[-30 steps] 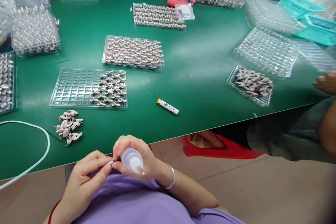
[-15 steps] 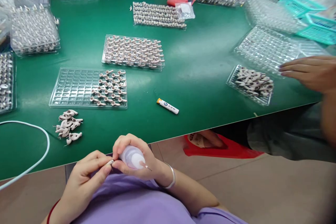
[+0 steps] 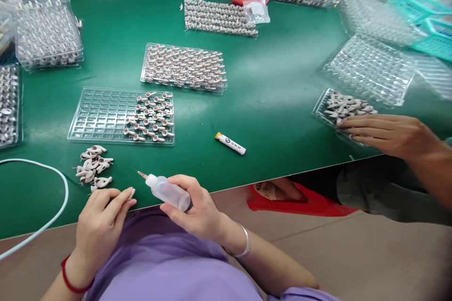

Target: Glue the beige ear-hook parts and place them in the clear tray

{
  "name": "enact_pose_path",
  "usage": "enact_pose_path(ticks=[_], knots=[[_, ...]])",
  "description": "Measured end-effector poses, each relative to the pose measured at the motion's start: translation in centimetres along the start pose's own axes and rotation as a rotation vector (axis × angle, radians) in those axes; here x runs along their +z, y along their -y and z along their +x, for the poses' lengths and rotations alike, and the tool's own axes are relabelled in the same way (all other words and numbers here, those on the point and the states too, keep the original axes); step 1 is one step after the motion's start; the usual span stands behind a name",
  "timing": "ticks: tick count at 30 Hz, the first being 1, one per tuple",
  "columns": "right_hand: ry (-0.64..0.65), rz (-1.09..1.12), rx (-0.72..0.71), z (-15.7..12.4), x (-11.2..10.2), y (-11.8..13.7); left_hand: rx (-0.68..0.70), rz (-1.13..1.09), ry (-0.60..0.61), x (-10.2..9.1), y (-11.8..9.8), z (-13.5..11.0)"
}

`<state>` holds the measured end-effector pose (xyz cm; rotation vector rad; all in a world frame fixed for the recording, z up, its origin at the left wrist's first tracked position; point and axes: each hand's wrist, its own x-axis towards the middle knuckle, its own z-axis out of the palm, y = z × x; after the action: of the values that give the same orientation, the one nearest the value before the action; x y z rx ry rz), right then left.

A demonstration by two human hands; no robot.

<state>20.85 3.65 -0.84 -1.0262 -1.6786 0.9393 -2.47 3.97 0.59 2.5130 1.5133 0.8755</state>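
My right hand (image 3: 197, 204) grips a small translucent squeeze bottle (image 3: 167, 192) with a needle tip, lying sideways with the tip pointing left over the table's near edge. My left hand (image 3: 100, 218) is closed, pinching a small pale plastic part (image 3: 130, 193) between thumb and fingers just left of the needle tip. A loose pile of the same beige parts (image 3: 92, 168) lies on the green table just above my left hand. Beyond it a clear compartment tray (image 3: 99, 117) holds several rows of parts at its right end.
A full tray (image 3: 183, 67) and more stacked trays (image 3: 47, 37) lie farther back. A white lighter (image 3: 230, 143) lies mid-table. A white cable (image 3: 52, 176) loops at left. Another person's hand (image 3: 384, 132) rests on a small tray of parts (image 3: 334, 103) at right. Teal baskets (image 3: 432, 28) stand far right.
My hands have separated and moved up to the table edge; the bottle has swung from pointing at me to lying sideways. The other person's hand has come down onto the small tray.
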Motion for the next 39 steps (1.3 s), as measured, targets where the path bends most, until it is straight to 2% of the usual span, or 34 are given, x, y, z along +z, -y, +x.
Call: enact_pose_path(ticks=[5, 9, 18, 34, 39], knots=[[-0.032, -0.057, -0.224, -0.3, -0.2, -0.6, -0.011, -0.025, -0.008, 0.1, 0.1, 0.0], [-0.027, -0.109, -0.311, -0.4, -0.3, -1.0, -0.005, -0.041, -0.007, 0.2, 0.3, 0.1], [-0.017, -0.192, -0.321, -0.4, -0.2, -1.1, -0.014, -0.075, -0.006, 0.1, 0.3, 0.0], [-0.007, -0.206, -0.314, -0.4, -0.2, -1.1, -0.011, -0.082, -0.01, 0.3, 0.3, 0.0], [-0.015, -0.103, -0.26, -0.5, -0.7, -0.9, -0.046, -0.107, -0.003, 0.3, 0.4, -0.2]])
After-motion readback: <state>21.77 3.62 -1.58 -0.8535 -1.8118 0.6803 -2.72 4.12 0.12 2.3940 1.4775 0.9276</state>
